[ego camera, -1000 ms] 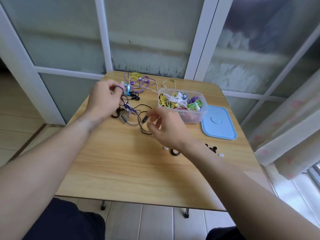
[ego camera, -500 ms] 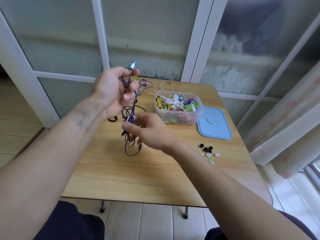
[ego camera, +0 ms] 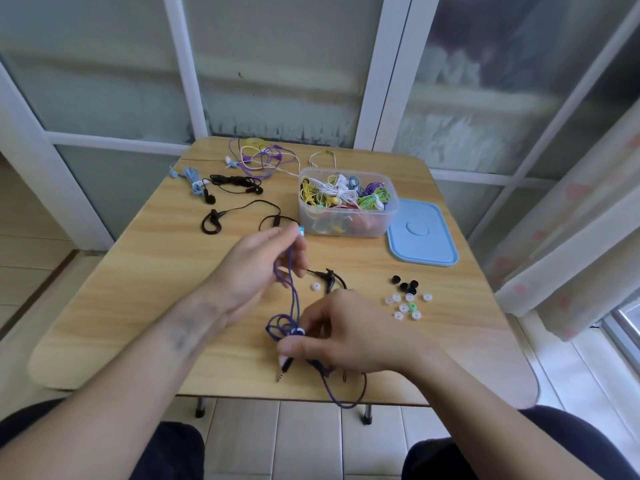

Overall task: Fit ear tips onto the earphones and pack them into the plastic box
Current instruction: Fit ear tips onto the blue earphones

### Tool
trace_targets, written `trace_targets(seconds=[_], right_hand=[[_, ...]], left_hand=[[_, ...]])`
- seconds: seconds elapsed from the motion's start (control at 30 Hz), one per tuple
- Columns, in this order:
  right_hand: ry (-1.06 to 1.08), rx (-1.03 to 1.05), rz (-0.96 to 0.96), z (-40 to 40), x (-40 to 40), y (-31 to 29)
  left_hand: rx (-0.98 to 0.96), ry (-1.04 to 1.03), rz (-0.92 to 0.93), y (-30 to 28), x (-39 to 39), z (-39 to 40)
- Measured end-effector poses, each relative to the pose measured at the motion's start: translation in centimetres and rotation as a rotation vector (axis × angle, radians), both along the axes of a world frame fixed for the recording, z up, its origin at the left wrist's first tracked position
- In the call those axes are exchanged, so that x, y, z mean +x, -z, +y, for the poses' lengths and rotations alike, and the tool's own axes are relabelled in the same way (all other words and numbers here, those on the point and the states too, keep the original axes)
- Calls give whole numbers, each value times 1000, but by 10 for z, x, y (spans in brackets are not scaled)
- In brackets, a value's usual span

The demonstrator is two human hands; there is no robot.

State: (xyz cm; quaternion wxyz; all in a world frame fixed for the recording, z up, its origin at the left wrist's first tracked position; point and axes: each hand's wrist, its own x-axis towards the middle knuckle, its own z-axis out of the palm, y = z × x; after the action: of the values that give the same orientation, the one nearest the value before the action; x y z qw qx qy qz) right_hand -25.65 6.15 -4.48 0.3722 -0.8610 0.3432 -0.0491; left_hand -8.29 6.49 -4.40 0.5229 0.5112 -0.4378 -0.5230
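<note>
Purple corded earphones [ego camera: 292,308], thin cable looped several times, hanging between my two hands above the near middle of the light wooden folding table [ego camera: 145,271]. Top end carries a small light-blue earbud piece at my left fingertips; bottom end shows a pale collar and a metal jack plug pointing down-left below my right thumb. One long loop trails past the table's front edge.

Clear plastic box [ego camera: 346,206], lidless, sits at the far right of the table, packed with coiled yellow, white, green and purple earphones. Its light-blue lid [ego camera: 420,233] lies flat just beside it on the right. Loose ear tips [ego camera: 405,299], black, clear and one green, scattered near my right hand.

Against half a second ago: both hands lower and nearer me, left hand no longer raised in front of the glass. Cable bundle now hangs lower, near the table top.

Left hand [ego camera: 258,271]: palm turned right, fingers curled, pinching the upper cable and earbud. Right hand [ego camera: 341,336]: back up, thumb and fingers pinching the coiled bundle by the jack.

Black ear-hook earphones [ego camera: 239,216] lie spread on the table beyond; more black, blue and purple sets sit at the far edge.
</note>
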Motion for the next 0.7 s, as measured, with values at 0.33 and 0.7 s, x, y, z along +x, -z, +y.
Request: trace_targets(seconds=[0.33,0.7], right_hand=[[471,267,-601,-17,-39,13],[498,329,-781,-14,-38,20]], left_hand=[[214,237,321,8,-25,11],[152,161,-22,16,-44,13]])
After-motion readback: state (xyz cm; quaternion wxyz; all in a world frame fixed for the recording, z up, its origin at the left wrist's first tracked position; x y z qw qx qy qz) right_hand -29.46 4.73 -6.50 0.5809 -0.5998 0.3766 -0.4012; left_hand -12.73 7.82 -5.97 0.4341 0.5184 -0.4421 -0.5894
